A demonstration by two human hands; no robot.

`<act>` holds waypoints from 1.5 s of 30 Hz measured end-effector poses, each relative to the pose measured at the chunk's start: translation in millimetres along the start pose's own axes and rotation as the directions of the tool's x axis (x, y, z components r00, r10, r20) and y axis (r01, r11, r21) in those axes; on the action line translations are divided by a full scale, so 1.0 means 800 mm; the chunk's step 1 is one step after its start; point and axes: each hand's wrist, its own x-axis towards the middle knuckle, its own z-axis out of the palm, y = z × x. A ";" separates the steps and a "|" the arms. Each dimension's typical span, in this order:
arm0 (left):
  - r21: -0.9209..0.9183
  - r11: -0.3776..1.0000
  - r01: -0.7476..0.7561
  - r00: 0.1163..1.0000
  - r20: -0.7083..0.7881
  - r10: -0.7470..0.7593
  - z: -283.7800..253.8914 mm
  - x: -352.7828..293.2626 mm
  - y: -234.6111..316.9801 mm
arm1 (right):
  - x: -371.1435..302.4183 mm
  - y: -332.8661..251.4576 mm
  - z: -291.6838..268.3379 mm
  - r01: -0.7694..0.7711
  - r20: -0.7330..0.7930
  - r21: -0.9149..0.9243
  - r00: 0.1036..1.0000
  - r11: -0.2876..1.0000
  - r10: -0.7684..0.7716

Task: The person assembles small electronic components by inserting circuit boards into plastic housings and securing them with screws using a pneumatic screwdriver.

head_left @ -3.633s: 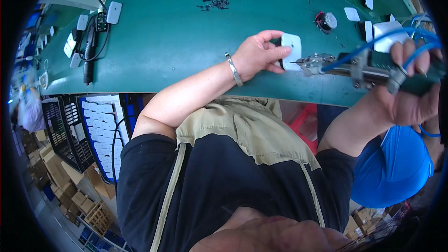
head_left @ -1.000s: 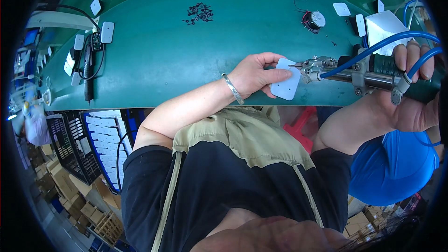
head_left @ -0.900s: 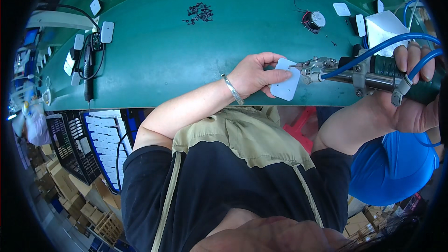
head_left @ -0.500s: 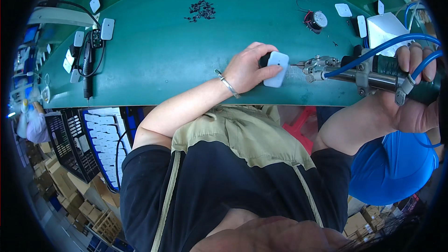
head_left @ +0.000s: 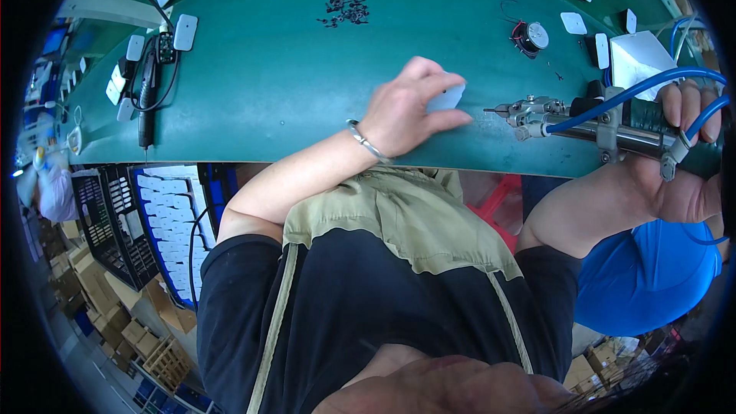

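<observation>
Left hand [head_left: 406, 111] lies palm-down on the green tabletop [head_left: 268, 84], wrist w/ a metal bracelet [head_left: 368, 142], fingers curled over a small white plastic plate [head_left: 446, 96], gripping it flat against the surface; only the plate's rounded corner shows past the fingers. Right hand [head_left: 686, 161] is closed around a metal air screwdriver [head_left: 590, 119], forearm coming in from lower right. Tool's long axis runs roughly horizontal, tip pointing left toward the plate, near but apart from it. Blue hose [head_left: 644, 84] arcs off the tool's body. Pile of small dark screws [head_left: 345, 9] sits farther up the tabletop.
</observation>
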 end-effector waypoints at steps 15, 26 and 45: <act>-0.200 0.980 0.001 0.999 0.039 0.007 0.009 0.004 0.016 | 0.007 -0.009 0.010 0.076 -0.217 -0.241 0.968 0.967 -0.130; 0.104 0.957 -0.271 0.962 0.009 0.272 0.005 0.012 0.021 | 0.006 -0.003 0.015 0.112 -0.196 -0.458 0.955 0.882 -0.223; -0.045 0.968 -0.245 0.969 0.017 0.246 0.017 0.021 0.016 | 0.005 -0.023 -0.001 -0.006 -0.112 -0.242 0.993 0.970 -0.022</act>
